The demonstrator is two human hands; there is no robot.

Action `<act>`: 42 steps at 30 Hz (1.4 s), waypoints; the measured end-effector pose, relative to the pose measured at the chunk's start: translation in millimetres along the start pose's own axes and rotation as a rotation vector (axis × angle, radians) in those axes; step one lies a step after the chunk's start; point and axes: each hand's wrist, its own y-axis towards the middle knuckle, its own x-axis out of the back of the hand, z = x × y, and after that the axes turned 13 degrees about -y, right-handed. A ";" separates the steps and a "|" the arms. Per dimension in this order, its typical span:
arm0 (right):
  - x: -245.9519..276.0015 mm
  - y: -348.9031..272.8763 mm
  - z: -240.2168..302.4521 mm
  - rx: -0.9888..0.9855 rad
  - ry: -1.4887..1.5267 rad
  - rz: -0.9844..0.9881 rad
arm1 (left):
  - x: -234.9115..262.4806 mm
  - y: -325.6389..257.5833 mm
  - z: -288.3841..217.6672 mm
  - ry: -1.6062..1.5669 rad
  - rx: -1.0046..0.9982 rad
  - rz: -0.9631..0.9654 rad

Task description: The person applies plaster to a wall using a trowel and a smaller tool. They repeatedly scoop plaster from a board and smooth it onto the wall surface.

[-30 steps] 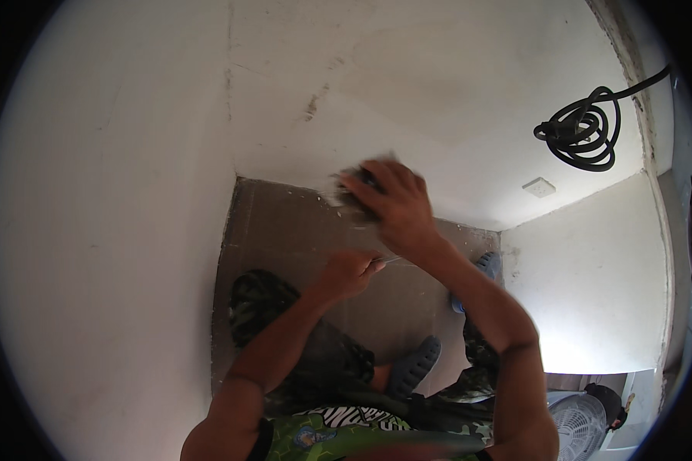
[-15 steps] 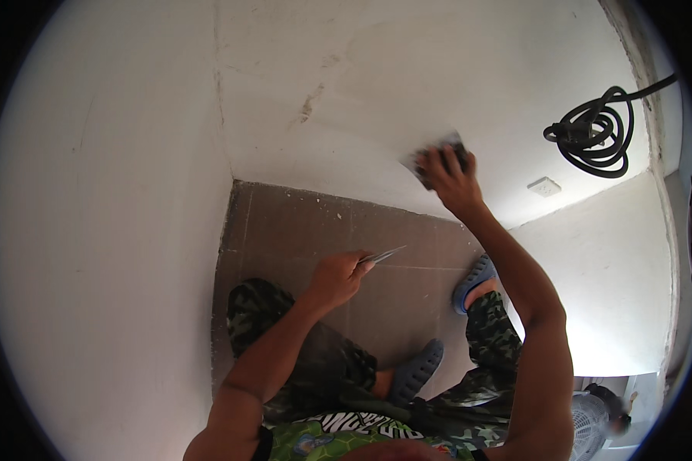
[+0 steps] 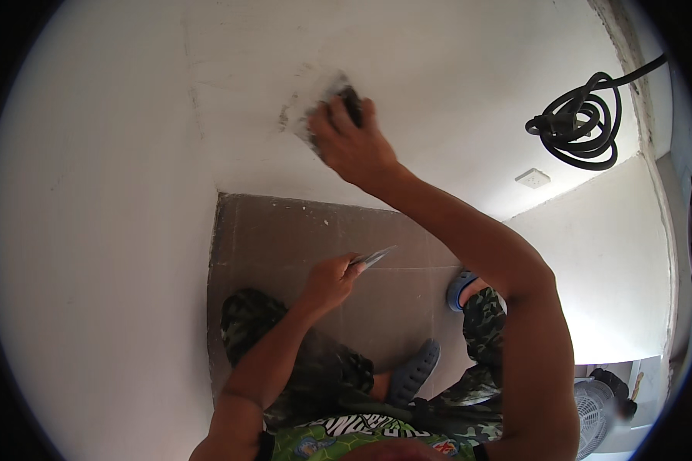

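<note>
A blurred, dark-backed tool [image 3: 350,104] sits at twelve o'clock, seemingly against the white wall [image 3: 438,69], gripped by the right hand [image 3: 354,144], brown mark [image 3: 285,114] at its nine; apparently mid-stroke, calling for even pressure. Toward six, the left hand [image 3: 330,283] pinches a thin blade [image 3: 377,255].

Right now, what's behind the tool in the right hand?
The white wall; dark marks show just left of the tool, but the patch covered by it and the right hand can't be seen.
</note>
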 end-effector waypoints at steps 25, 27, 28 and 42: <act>12.2 20.6 35.0 -0.006 -0.020 0.039 | -1.0 3.1 2.6 -0.008 0.075 0.028; 1.6 -7.0 24.8 -0.052 0.017 0.055 | 1.9 2.1 2.0 -0.008 0.032 0.027; -5.1 -26.2 16.9 -0.038 0.040 0.109 | 3.1 1.8 1.8 0.008 0.041 0.027; -14.4 -228.2 -8.1 -0.313 0.122 0.455 | 6.8 -1.2 -14.0 0.076 0.107 0.057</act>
